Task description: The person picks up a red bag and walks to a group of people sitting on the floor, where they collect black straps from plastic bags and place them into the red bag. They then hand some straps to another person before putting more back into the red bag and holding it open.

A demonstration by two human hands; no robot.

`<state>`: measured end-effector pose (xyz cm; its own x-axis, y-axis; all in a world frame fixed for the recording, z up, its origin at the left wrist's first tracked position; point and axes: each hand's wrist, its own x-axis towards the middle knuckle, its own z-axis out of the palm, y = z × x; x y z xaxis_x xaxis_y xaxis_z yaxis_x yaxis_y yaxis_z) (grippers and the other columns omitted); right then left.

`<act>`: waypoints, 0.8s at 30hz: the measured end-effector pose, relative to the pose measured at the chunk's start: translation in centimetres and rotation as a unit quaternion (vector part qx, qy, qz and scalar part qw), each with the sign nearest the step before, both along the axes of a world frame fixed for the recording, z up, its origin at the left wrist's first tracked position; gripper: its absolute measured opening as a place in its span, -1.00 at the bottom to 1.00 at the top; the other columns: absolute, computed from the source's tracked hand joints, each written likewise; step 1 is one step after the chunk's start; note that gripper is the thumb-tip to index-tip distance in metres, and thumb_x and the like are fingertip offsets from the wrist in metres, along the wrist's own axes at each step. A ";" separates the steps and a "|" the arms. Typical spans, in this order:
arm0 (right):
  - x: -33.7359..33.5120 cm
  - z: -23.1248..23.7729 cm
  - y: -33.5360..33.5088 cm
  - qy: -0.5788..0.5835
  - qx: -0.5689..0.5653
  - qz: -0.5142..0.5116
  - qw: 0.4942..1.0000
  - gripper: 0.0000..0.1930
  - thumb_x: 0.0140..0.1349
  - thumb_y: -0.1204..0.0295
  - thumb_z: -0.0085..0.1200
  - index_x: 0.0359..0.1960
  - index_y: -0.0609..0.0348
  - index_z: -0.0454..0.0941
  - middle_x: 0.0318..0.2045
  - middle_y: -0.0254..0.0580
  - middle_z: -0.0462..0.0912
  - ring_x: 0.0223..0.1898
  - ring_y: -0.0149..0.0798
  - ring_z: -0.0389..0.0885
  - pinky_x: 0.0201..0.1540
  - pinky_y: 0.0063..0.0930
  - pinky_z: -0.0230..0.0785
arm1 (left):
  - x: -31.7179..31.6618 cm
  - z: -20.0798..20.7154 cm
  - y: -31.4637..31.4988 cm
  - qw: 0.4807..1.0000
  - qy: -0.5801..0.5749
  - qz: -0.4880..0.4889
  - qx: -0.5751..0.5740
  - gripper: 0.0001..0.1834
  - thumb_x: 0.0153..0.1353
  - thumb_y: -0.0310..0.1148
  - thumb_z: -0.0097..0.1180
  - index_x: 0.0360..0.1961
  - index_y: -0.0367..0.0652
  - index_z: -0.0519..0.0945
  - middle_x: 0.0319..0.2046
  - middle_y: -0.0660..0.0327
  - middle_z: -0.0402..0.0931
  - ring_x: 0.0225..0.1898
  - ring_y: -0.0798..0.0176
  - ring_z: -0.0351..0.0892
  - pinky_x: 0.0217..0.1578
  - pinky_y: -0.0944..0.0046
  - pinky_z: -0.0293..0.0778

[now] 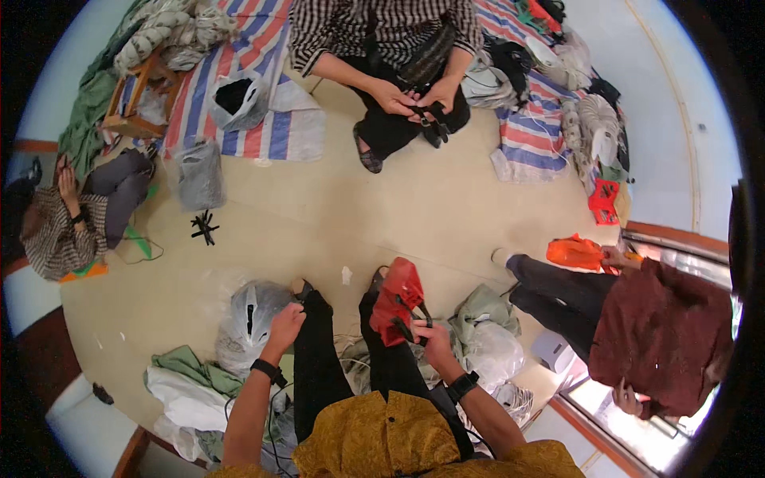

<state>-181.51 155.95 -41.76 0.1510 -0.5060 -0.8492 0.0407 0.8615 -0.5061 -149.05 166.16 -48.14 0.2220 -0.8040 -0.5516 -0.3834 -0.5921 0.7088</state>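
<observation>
My right hand [433, 338] is closed around a dark strip at the mouth of a red plastic bag [396, 295]. The bag hangs over my right knee, and black strap-like pieces [403, 328] show at its opening. My left hand [288, 324] has its fingers curled beside my left knee; anything inside them is hidden. Close to it on the floor stands a clear plastic bag [243, 331] with something black showing through.
Across from me a seated person [390, 48] handles black strips. Other people sit at left [68, 223] and right [653, 334], the latter with an orange bag [575, 252]. Black strips [205, 229] lie on the floor. Green cloth [191, 368] and white bags [494, 354] flank my legs.
</observation>
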 end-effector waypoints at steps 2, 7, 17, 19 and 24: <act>-0.8 0.9 -1.4 0.006 -0.017 -0.061 0.998 -0.85 -0.08 0.57 -0.01 -0.43 0.39 0.48 -0.64 -0.31 0.42 -0.59 -0.42 0.34 -0.46 -0.59 0.15 | 0.1 -0.2 -2.4 0.999 -0.031 0.002 0.019 -0.76 0.01 -0.28 -0.01 -0.30 -0.16 0.44 -0.47 0.03 0.49 -0.37 -0.01 0.49 -0.32 0.16 0.39; -3.2 -0.1 -2.7 0.022 -0.014 -0.068 0.997 -0.78 -0.11 0.55 0.01 -0.36 0.39 0.46 -0.64 -0.28 0.41 -0.59 -0.38 0.35 -0.44 -0.57 0.17 | 4.0 -3.6 -5.3 0.989 -0.138 -0.046 0.025 -0.78 0.03 -0.31 -0.05 -0.31 -0.18 0.45 -0.53 0.03 0.48 -0.46 0.05 0.50 -0.43 0.18 0.40; -5.8 0.1 -5.2 0.014 -0.025 -0.034 0.999 -0.79 -0.10 0.52 0.03 -0.37 0.37 0.47 -0.63 -0.27 0.43 -0.57 -0.37 0.37 -0.41 -0.55 0.20 | -0.7 0.9 -13.2 0.965 0.164 0.204 0.019 -0.74 0.12 -0.19 -0.07 -0.26 -0.12 0.44 -0.44 0.38 0.42 -0.44 0.48 0.39 -0.46 0.48 0.31; -6.3 -0.1 -5.3 0.008 -0.033 -0.018 0.999 -0.79 -0.10 0.52 0.04 -0.37 0.36 0.47 -0.61 -0.26 0.45 -0.57 -0.38 0.37 -0.43 -0.55 0.21 | -2.1 0.6 -14.4 0.961 0.142 0.236 -0.017 -0.70 0.13 -0.15 -0.08 -0.24 -0.13 0.43 -0.41 0.36 0.42 -0.38 0.47 0.38 -0.39 0.45 0.31; -7.6 -0.1 -4.2 0.010 -0.032 -0.020 0.999 -0.81 -0.09 0.54 0.03 -0.39 0.38 0.47 -0.60 -0.25 0.46 -0.58 -0.38 0.37 -0.45 -0.58 0.19 | -0.8 2.0 -21.5 0.933 0.099 0.315 -0.143 -0.56 0.14 -0.03 -0.14 -0.16 -0.19 0.38 -0.25 0.26 0.39 -0.13 0.36 0.33 -0.15 0.32 0.23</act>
